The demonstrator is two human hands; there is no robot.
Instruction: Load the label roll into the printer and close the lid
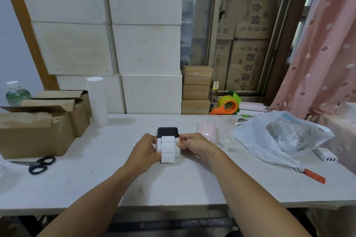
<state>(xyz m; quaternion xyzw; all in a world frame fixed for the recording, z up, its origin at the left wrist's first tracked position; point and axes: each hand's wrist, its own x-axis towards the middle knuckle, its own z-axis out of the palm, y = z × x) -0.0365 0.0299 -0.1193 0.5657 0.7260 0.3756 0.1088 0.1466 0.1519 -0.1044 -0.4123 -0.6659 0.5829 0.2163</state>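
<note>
A small white label printer (167,136) with a dark top panel sits mid-table. A strip of white labels (167,151) runs from it over its front toward me, its end lying on the table. My left hand (144,151) grips the printer's left side. My right hand (192,143) holds its right side, fingertips by an orange part near the top edge. Whether the lid is open or closed is hard to tell. The roll itself is hidden inside.
Open cardboard boxes (38,121) and black scissors (38,163) lie at left, a white paper roll (96,100) behind. A pink device (207,131) sits just right of the printer. A plastic bag (279,136), white charger (325,155) and orange tag (314,176) are at right. Tape dispenser (225,107) at back.
</note>
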